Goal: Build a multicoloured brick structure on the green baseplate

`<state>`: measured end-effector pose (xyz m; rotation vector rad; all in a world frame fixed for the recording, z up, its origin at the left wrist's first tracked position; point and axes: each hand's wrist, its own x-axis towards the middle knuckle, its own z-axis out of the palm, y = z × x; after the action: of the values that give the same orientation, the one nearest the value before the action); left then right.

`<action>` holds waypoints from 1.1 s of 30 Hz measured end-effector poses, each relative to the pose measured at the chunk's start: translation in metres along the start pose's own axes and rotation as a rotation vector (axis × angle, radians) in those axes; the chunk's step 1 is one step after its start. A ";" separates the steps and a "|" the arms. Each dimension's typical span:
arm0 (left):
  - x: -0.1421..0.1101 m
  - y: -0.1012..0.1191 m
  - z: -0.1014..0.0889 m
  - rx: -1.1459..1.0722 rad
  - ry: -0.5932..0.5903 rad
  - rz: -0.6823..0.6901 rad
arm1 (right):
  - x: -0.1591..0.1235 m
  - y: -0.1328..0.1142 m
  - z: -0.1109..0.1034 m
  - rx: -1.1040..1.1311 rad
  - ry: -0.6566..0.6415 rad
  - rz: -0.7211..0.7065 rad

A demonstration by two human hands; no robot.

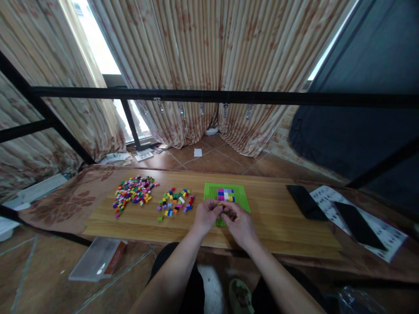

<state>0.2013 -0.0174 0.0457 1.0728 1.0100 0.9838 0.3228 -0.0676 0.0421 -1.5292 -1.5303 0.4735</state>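
My left hand [207, 215] and my right hand [241, 223] meet over the near half of a green studded baseplate [242, 195], with fingertips pinched close together. A speck of yellow shows at the fingertips, but the fingers hide most of whatever is between them. Just beyond them, a block of toy bricks [225, 195] in purple, pink, white, blue and yellow is fixed on the baseplate. Left of my hands lies a loose spread of mixed toy bricks [176, 201]. Farther left is a dense heap of small coloured bricks [134, 192].
The wooden board [271, 218] carries the bricks and baseplate. At its right end lies a black tablet-like slab [307, 202], near a printed sheet [393, 237] with a dark phone-like object [360, 225]. A clear plastic box [94, 259] is below left. A black bar [196, 95] crosses ahead.
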 end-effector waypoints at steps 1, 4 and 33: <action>0.000 0.000 0.000 -0.008 -0.015 -0.006 | 0.000 0.001 0.000 0.001 0.000 -0.014; -0.001 0.001 0.001 -0.014 -0.032 -0.014 | 0.000 0.003 -0.002 0.012 -0.008 -0.035; 0.006 -0.009 0.011 0.290 0.155 0.146 | 0.015 0.041 -0.037 -0.022 0.120 0.070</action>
<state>0.2147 -0.0161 0.0378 1.3396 1.2416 1.0724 0.3788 -0.0587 0.0335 -1.6037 -1.3976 0.3989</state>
